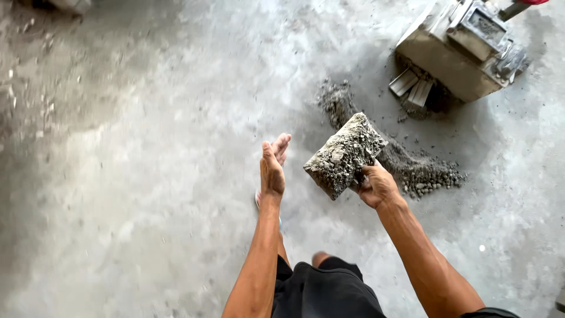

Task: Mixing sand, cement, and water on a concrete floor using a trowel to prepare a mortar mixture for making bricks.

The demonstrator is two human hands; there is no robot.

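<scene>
The right hand (375, 186) is clamped on the lower end of one rough grey concrete block (345, 155), held tilted above the grey concrete floor (147, 176). Just left of it, the left hand (272, 171) is flat with fingers together, holding nothing. Beyond the block lies one loose pile of grey gravelly mix (412, 168). Farther beyond stands one grimy metal block mould (465, 47).

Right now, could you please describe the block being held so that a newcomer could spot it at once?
Start at the grey metal mould machine at the upper right of the concrete floor; below it lies a loose pile of dark gravel mix. Just left of that pile, the right hand holds up a rough grey block, the only compact, brick-shaped lump there.
</scene>
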